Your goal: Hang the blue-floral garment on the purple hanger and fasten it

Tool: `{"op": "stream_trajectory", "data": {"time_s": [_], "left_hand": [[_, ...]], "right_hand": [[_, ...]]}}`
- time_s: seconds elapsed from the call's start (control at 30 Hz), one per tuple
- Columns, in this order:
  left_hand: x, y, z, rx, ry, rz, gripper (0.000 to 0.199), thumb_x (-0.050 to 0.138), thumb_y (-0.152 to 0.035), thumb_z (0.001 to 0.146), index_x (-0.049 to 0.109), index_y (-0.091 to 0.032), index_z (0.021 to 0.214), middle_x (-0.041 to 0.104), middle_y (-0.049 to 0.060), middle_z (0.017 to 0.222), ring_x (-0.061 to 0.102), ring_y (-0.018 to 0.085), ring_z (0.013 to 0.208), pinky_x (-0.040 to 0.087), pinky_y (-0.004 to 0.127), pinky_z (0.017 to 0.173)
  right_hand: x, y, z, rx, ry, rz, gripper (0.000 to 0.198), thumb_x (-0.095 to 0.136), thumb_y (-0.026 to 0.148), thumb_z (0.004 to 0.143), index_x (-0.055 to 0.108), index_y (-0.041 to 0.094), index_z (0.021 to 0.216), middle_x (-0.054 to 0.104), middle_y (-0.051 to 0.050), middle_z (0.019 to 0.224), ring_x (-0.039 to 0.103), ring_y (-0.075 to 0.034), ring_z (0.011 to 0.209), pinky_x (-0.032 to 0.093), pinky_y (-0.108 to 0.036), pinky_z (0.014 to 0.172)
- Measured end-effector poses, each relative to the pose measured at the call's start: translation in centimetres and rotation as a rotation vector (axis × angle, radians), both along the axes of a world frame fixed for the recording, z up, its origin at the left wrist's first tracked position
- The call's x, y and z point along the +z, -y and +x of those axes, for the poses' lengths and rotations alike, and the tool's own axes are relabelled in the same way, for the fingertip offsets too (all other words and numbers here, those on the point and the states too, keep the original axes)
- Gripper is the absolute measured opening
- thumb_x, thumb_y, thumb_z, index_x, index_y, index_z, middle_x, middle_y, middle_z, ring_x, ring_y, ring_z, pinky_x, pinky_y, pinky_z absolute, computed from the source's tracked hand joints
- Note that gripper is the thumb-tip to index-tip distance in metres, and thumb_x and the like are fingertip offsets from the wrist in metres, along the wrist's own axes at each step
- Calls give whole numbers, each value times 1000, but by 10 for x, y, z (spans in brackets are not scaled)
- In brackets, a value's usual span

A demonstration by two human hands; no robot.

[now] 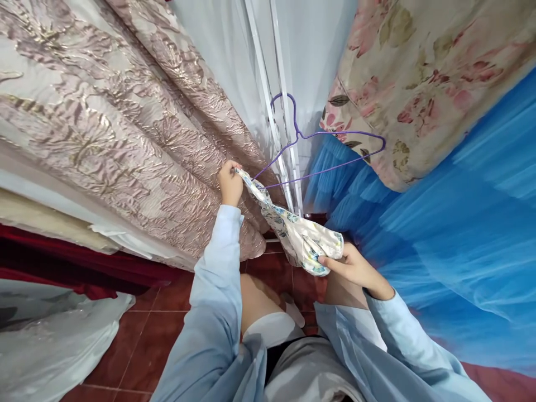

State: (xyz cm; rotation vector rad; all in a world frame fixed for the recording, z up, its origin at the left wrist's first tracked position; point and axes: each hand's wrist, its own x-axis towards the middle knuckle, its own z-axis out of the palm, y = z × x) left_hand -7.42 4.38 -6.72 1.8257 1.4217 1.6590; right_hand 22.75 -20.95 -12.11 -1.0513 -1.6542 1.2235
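I am far away and have 1 view, from the head. In it, the thin white cloth with blue and yellow flowers (pixel 288 226) is up in the air between 2 hands, above the dark red tiled floor (pixel 138 340). The left hand (pixel 231 184) has its fingers in a small, tight pinch on the cloth's narrow end. The right hand (pixel 355 271) holds the wide end with its thumb on top; I cannot see all the fingers under it. I think the hands are apart so the cloth spreads out, though its middle looks bunched.

The thin purple clothes hanger (pixel 298 133) leans close by. Its left corner meets the narrow end, but I cannot tell if it goes inside or sits behind. Its hook is by the 2 thin white poles (pixel 280 61). Maybe they hold it up, since no hand seems to.

On the left, near the left hand, hangs the shiny pink cloth with raised gold lines (pixel 159 111). On the right hang the cream cloth with pink flowers (pixel 419 95) and the fluffy blue net cloth (pixel 460 240), perhaps to keep them smooth.
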Motion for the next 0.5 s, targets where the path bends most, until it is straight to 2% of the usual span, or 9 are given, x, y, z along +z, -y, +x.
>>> {"op": "stream_trajectory", "data": {"time_s": [0.2,0.37,0.5], "left_hand": [[-20,1,-14,-16,117,-112,16,43,-5,65,51,-18,70,68,2,80,62,15,81,46,25,78],[-8,8,-14,-64,189,-186,15,43,-6,62,48,-18,69,68,2,80,60,13,71,46,23,69],[4,19,8,-147,123,-120,11,47,-7,67,46,-19,68,69,3,84,63,15,80,48,24,75]], "right_hand": [[-6,-19,1,-59,14,51,34,62,49,93,74,17,96,74,-8,103,66,-26,95,53,-37,93],[-18,-17,-5,-70,-20,28,34,64,48,92,75,16,96,75,-8,103,67,-25,91,55,-36,86],[-24,-15,-5,-106,-92,-43,37,65,48,91,74,17,108,76,-8,107,69,-28,97,57,-40,91]]}}
